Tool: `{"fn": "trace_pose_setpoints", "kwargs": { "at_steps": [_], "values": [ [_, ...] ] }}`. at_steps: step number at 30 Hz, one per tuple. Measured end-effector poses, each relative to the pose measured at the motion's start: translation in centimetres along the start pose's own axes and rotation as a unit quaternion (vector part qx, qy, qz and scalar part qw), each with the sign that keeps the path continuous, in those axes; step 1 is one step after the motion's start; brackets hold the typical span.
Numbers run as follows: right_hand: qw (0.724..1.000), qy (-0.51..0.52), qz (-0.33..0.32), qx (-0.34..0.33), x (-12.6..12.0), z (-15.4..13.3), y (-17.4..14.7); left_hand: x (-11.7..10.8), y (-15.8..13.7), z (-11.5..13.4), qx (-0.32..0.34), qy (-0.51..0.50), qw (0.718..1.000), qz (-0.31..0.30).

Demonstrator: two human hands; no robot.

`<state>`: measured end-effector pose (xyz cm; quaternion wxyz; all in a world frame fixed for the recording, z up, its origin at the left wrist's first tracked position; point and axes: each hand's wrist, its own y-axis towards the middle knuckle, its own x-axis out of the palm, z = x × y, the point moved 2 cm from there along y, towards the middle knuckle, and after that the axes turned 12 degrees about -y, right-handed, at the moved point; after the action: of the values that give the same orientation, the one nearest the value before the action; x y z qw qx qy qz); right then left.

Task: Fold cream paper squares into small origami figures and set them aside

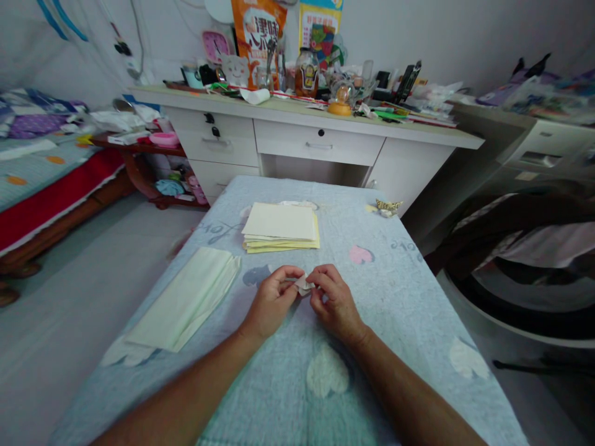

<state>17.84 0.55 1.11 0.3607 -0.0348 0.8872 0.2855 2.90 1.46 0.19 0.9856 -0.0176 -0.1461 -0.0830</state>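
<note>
A small folded piece of white paper (pixel 304 284) is held between my two hands, just above the cloth-covered table (pixel 372 310). My left hand (pixel 274 297) pinches its left side between thumb and fingers. On the right edge, the thumb and index finger of my right hand (pixel 335 303) grip the same paper. Part of the paper is hidden behind the fingers. Beyond the hands lies a stack of cream and yellow paper sheets (pixel 279 222). To the left of my left hand rest pale green folded sheets (pixel 186 300).
A small patterned object (pixel 388 207) sits at the table's far right corner. Behind stands a white desk (pixel 307 130) crowded with a jar (pixel 307 73), a pink clock (pixel 215 46) and clutter. A washing machine (pixel 542 148) is at right, a bed (pixel 51 186) at left.
</note>
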Motion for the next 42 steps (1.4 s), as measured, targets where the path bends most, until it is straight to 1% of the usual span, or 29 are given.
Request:
{"fn": "trace_pose_setpoints", "kwargs": {
  "at_steps": [4, 7, 9, 11, 14, 16, 17, 19, 21, 23, 26, 32, 37, 42],
  "values": [
    [1.000, 0.006, 0.006, -0.015, -0.1, 0.2, 0.1, 0.1, 0.0, 0.3, -0.030, -0.108, 0.993, 0.021],
    [1.000, 0.008, 0.006, -0.027, -0.2, 0.3, 0.2, 0.0, -0.1, 0.4, -0.053, -0.165, 0.985, 0.014],
    [0.999, 0.007, 0.002, -0.036, -0.2, 0.3, 0.2, -0.1, -0.2, 0.4, -0.055, -0.183, 0.982, 0.008],
    [0.999, 0.010, -0.005, -0.042, -0.3, 0.2, 0.2, -0.3, -0.1, 0.1, -0.049, -0.171, 0.984, 0.009],
    [0.998, 0.034, -0.019, -0.047, -0.6, 0.0, 0.2, -0.5, 0.2, -0.3, -0.035, -0.125, 0.991, 0.017],
    [0.997, 0.068, -0.028, -0.032, -0.7, -0.1, 0.2, -0.6, 0.3, -0.4, -0.027, -0.094, 0.995, 0.018],
    [0.995, 0.091, -0.029, -0.011, -0.8, -0.1, 0.2, -0.6, 0.4, -0.4, -0.023, -0.081, 0.996, 0.019],
    [0.989, 0.134, -0.025, 0.052, -0.7, 0.1, 0.2, -0.6, 0.4, -0.3, -0.017, -0.062, 0.998, 0.016],
    [0.981, 0.159, -0.034, 0.110, -0.5, 0.4, 0.2, -0.5, 0.3, -0.1, -0.016, -0.047, 0.999, 0.005],
    [0.978, 0.152, -0.060, 0.132, -0.2, 0.6, 0.2, -0.4, 0.2, 0.1, -0.013, -0.026, 1.000, -0.008],
    [0.980, 0.132, -0.079, 0.128, 0.2, 0.9, 0.2, -0.2, 0.1, 0.1, 0.000, 0.017, 1.000, -0.021],
    [0.974, 0.163, -0.074, 0.137, 0.2, 1.0, 0.3, -0.3, 0.0, -0.3, 0.022, 0.081, 0.996, -0.004],
    [0.969, 0.189, -0.076, 0.141, -0.1, 0.9, 0.4, -0.3, 0.1, -0.1, -0.005, 0.074, 0.996, -0.050],
    [0.964, 0.208, -0.079, 0.144, -0.2, 0.7, 0.4, -0.4, 0.1, -0.1, 0.010, 0.076, 0.996, -0.043]
  ]
}}
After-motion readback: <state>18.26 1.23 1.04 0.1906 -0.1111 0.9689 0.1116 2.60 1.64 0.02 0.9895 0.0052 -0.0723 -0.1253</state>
